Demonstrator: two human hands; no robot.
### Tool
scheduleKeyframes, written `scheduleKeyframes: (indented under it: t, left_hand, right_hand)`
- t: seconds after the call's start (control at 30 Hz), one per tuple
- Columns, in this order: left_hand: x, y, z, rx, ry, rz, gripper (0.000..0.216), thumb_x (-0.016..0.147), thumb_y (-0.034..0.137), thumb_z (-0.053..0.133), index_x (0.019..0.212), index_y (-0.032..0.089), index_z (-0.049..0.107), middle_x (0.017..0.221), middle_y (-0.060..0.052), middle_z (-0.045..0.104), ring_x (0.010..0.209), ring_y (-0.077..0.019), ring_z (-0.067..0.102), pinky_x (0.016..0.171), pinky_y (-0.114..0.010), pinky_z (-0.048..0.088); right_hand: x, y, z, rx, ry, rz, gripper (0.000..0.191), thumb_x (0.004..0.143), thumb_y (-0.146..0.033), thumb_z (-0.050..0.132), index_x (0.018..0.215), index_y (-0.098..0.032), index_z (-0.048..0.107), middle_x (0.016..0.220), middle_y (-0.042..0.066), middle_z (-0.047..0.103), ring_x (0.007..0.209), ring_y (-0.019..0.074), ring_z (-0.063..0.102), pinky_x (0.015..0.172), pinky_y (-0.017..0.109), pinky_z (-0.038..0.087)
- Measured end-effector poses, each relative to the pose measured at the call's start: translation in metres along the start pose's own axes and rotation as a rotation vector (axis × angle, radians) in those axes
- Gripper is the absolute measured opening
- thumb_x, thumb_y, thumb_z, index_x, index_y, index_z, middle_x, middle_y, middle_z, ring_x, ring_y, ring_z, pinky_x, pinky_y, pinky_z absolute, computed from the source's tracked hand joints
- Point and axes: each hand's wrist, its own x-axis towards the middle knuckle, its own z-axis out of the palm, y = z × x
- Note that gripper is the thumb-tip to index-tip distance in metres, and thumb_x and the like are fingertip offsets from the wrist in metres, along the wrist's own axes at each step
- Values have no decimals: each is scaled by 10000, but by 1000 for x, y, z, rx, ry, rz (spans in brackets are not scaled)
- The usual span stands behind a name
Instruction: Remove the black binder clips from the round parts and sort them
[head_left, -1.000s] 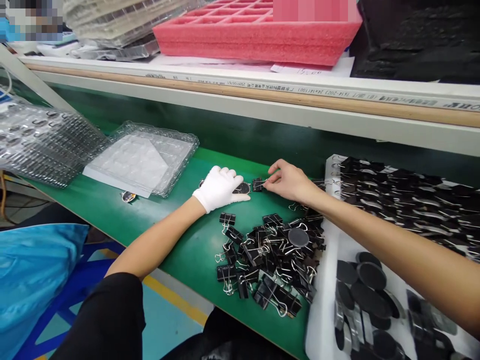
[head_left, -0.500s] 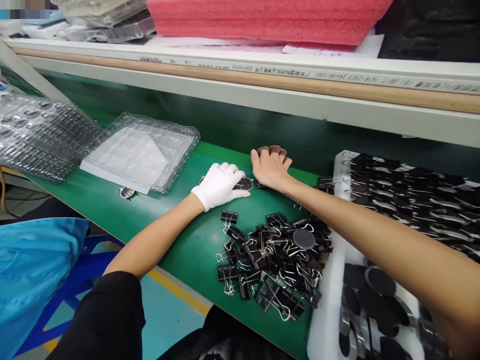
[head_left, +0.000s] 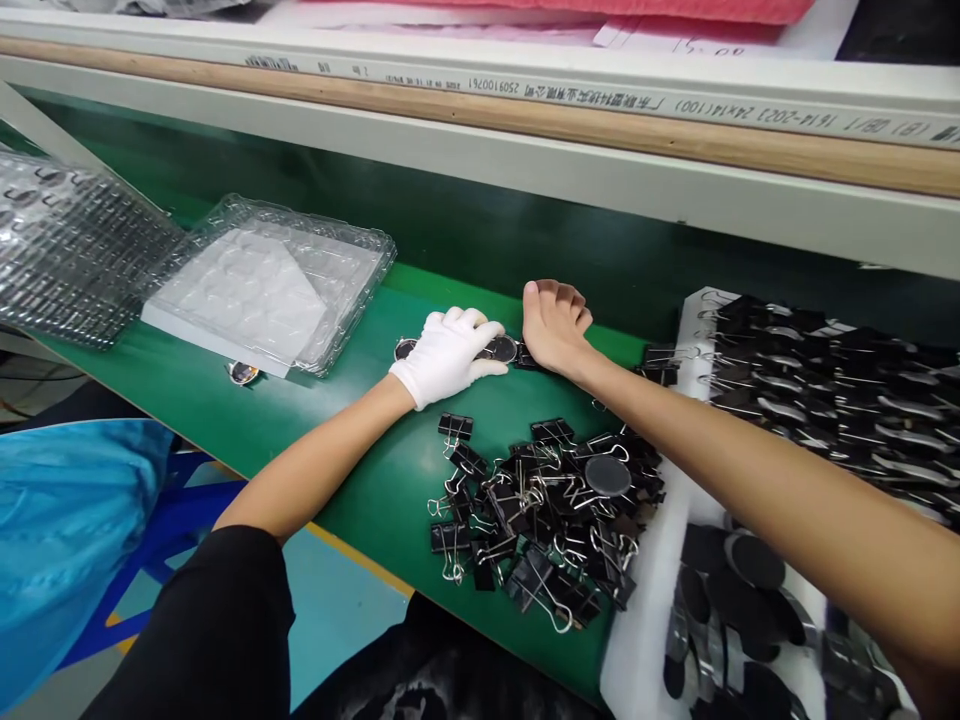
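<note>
My left hand (head_left: 447,353), in a white glove, lies palm down on the green bench top (head_left: 360,400) with its fingers curled over a flat dark round disc (head_left: 501,348). My bare right hand (head_left: 553,322) sits just to the right of it, fingers folded under, pressing down on a small black binder clip (head_left: 524,357) at the disc's edge. A loose heap of black binder clips (head_left: 547,510) lies near the front edge below both hands, with one dark disc (head_left: 607,475) on top of it.
Clear plastic blister trays (head_left: 281,285) lie at the left, a taller stack (head_left: 67,250) beyond them. A white tray (head_left: 645,620) at the right holds dark discs and rows of clipped parts (head_left: 825,380). A shelf (head_left: 525,150) overhangs the back. Blue plastic (head_left: 60,520) hangs below left.
My right hand brought the binder clip up to the disc under my left hand and folded down over it. The view tilted downward slightly. My left hand stayed in place.
</note>
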Motion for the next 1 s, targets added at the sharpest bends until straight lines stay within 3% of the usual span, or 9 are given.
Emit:
scheduleKeyframes:
  t: [0.47, 0.57, 0.63, 0.73, 0.8, 0.83, 0.93, 1.0]
  left_hand:
    - [5, 5, 5, 23, 35, 44, 604, 964, 664, 510, 1362, 220, 603, 1271, -134, 644, 1149, -326, 566, 934, -438, 404]
    - [1, 3, -1, -44, 54, 47, 606, 964, 621, 553, 1380, 181, 586, 1268, -148, 665, 1173, -328, 602, 975, -451, 443]
    - [-3, 3, -11, -199, 103, 8, 546, 984, 544, 560, 1389, 179, 563, 1296, -144, 674, 1165, -298, 639, 985, -434, 480]
    - [-14, 8, -30, -524, 155, -115, 428, 1019, 452, 480, 1358, 198, 546, 1041, -67, 757, 912, -213, 714, 860, -361, 549]
    - [-23, 14, -38, -664, 119, -156, 401, 1042, 433, 378, 1317, 208, 565, 724, 10, 702, 689, -185, 680, 756, -335, 555]
    - [-28, 17, -39, -705, 93, -145, 412, 1047, 431, 335, 1305, 215, 574, 658, 23, 666, 629, -181, 655, 720, -332, 552]
    - [-39, 20, -35, -810, 80, -47, 452, 1047, 439, 271, 1342, 238, 548, 837, -32, 714, 667, -180, 656, 701, -344, 559]
    - [-41, 17, -30, -857, 130, -9, 467, 1051, 453, 260, 1400, 253, 496, 960, -57, 713, 731, -186, 657, 744, -361, 567]
  right_hand:
    - [-3, -9, -4, 20, -4, 0, 588, 1046, -556, 110, 1372, -209, 456, 1564, 207, 360, 1546, 384, 187, 1214, 659, 127]
    - [-4, -17, -26, 35, -79, -82, 619, 1060, -535, 98, 1346, -189, 523, 1524, 226, 443, 1490, 402, 332, 1168, 671, 257]
    - [-10, -23, -49, 49, -177, -242, 598, 1079, -530, 132, 1274, -219, 605, 1410, 171, 590, 1350, 330, 529, 1106, 551, 414]
    - [-37, -28, -78, 33, -291, -525, 357, 1026, -494, 522, 1242, -242, 652, 1237, 73, 715, 1109, 223, 677, 953, 340, 518]
    - [-64, -28, -91, -14, -294, -627, 368, 916, -336, 726, 1252, -203, 656, 1196, 82, 732, 1067, 231, 690, 914, 322, 511]
    - [-80, -26, -96, -40, -279, -643, 363, 892, -274, 747, 1235, -184, 667, 1177, 99, 736, 1060, 249, 692, 905, 336, 504]
    - [-130, -13, -115, -121, -213, -641, 188, 954, -251, 670, 1120, -175, 714, 1062, 109, 755, 1006, 285, 705, 891, 396, 480]
    - [-163, 4, -140, -134, -156, -630, 168, 969, -276, 663, 1102, -195, 724, 1005, 79, 767, 978, 274, 713, 934, 426, 463]
